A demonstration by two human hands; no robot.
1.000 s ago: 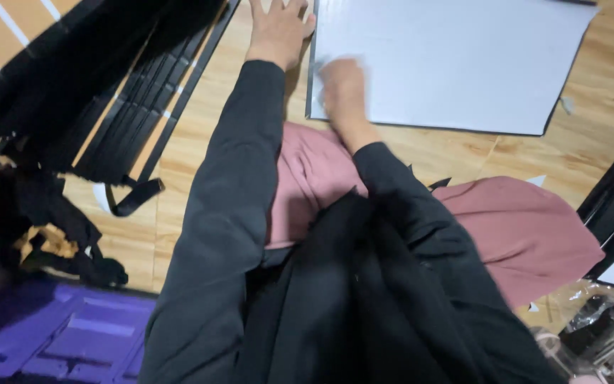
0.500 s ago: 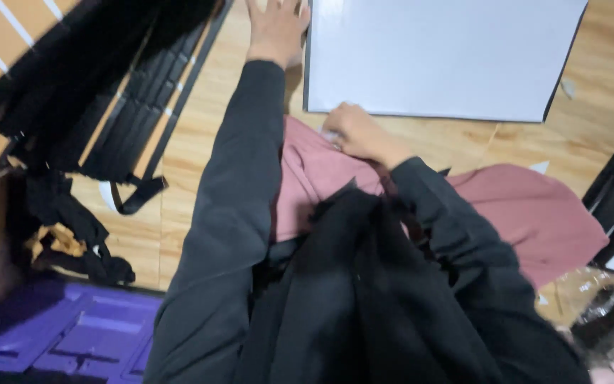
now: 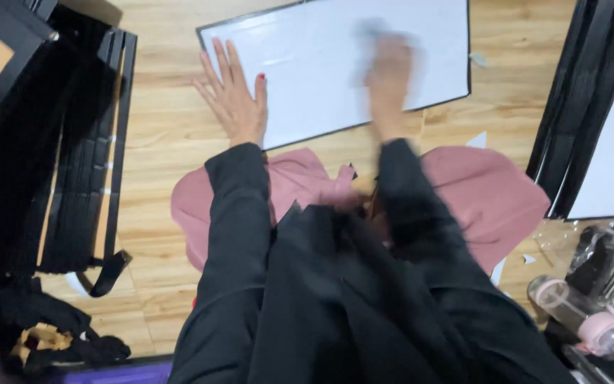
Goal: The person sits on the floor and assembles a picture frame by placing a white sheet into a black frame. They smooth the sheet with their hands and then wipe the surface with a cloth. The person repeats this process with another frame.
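Nearest the camera, the black sleeves and dark jacket of a seated or kneeling person fill the lower frame, over pink trousers [image 3: 492, 195] spread on the wooden floor [image 3: 158, 142]. At lower right a clear bottle with a pink cap [image 3: 580, 316] lies beside clear-wrapped packaging. At left a stack of black frames [image 3: 72, 163] is propped, with black straps below.

Beyond the knees, the left hand [image 3: 232, 96] is pressed flat, fingers spread and released, palm down; its heel is on the floor and its fingertips overlap the near-left edge of the white board with black frame [image 3: 307, 64]. The right hand [image 3: 389, 82] is seen over the board's middle right, heavily blurred by motion. Whether something is held in it, or whether it is open or clenched, cannot be told; a pale smear around it may be a cloth, but this is not resolved.

The board lies flat on the floor directly ahead, tilted slightly relative to the view, with both hands on or above its near half. More framed white panels [image 3: 605, 121] lean at far right.

Risks judged from this layout:
- The board may slide on the smooth floor, since it is pinned at one edge only.
- The bottle at lower right could be knocked by a shifted knee.
- The leaning panels at right could be tipped if brushed.
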